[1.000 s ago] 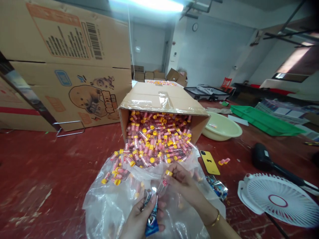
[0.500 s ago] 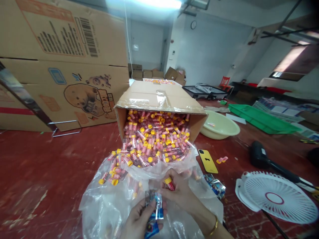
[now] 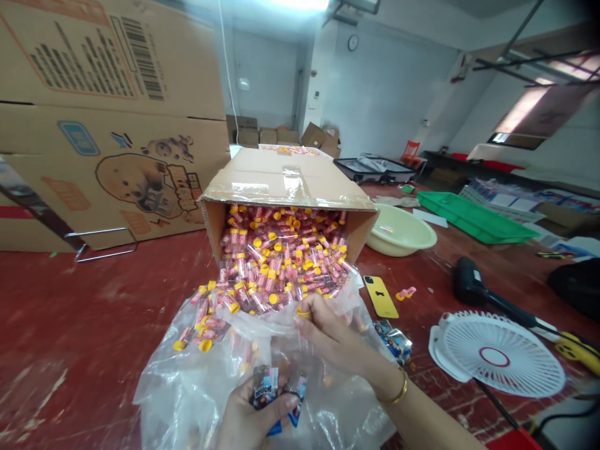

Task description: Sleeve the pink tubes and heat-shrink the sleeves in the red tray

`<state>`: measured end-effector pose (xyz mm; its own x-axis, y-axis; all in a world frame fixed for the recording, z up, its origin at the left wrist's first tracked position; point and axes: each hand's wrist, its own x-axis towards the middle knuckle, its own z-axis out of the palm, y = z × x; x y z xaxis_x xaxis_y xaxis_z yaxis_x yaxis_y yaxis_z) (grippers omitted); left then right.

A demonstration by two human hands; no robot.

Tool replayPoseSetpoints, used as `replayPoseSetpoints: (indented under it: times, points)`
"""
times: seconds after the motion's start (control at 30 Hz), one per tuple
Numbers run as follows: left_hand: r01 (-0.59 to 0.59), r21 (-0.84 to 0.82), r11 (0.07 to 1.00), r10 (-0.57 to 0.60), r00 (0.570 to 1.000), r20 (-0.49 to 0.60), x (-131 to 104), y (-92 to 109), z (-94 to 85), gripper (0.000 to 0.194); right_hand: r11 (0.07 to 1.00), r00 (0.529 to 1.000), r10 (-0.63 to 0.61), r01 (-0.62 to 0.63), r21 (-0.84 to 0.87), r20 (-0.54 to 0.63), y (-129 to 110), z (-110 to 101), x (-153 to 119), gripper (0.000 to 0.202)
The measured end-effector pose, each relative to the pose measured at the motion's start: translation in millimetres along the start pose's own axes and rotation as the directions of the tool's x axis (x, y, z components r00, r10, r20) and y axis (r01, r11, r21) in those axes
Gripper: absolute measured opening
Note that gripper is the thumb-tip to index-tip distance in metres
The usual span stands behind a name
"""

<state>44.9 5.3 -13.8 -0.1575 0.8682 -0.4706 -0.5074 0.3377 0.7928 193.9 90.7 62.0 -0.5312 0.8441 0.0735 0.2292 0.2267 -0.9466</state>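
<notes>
The capped tube [image 3: 303, 313] is pinched in the right hand [image 3: 323, 328], before the carton's mouth — fingers hide most of its body, so its long axis cannot be told. The left hand [image 3: 255, 412] grips two blue packets [image 3: 265, 389], their long axes fanned in a narrow V opening toward the carton [image 3: 290, 181]. Plastic sheeting [image 3: 182, 397] spreads beneath — over the red bench [image 3: 94, 319].
</notes>
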Motion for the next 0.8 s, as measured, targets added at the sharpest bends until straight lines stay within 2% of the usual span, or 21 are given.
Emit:
replayPoseSetpoints:
  times: [0.1,0.2,0.3,0.4,0.57,0.63,0.73,0.8]
  points:
    - [-0.016,0.029,0.999,0.016,1.000,0.010,2,0,-0.8,0.040,0.999,0.998,-0.021,0.023,-0.025,0.060,0,-1,1,0.013]
    - [-0.001,0.045,0.999,-0.002,0.998,0.061,2,0,-0.4,0.041,0.999,0.997,-0.004,0.000,0.053,0.083,6,3,4,0.016]
    - [0.102,0.021,0.995,-0.103,0.991,0.085,0,-1,2.8,0.046,0.967,0.999,0.050,-0.049,0.250,0.003,20,12,7,0.028]
    - [0.189,0.018,0.982,-0.190,0.980,0.054,-2,-2,7.8,0.054,0.925,0.988,0.100,-0.050,0.378,-0.114,35,20,4,0.036]
    - [0.215,0.110,0.970,-0.220,0.975,0.039,1,-5,12.4,0.062,0.898,0.956,0.135,-0.008,0.439,-0.260,42,16,-9,0.037]
    - [0.195,0.107,0.975,-0.200,0.979,0.037,3,-6,13.2,0.061,0.909,0.942,0.176,-0.044,0.413,-0.286,39,12,-15,0.035]
    - [0.149,0.077,0.986,-0.153,0.987,0.055,7,-8,14.9,0.054,0.928,0.961,0.223,-0.158,0.337,-0.163,37,13,-22,0.032]
    - [0.148,0.054,0.988,-0.151,0.987,0.056,7,-9,15.7,0.051,0.941,0.974,0.204,-0.168,0.293,-0.096,38,17,-24,0.031]
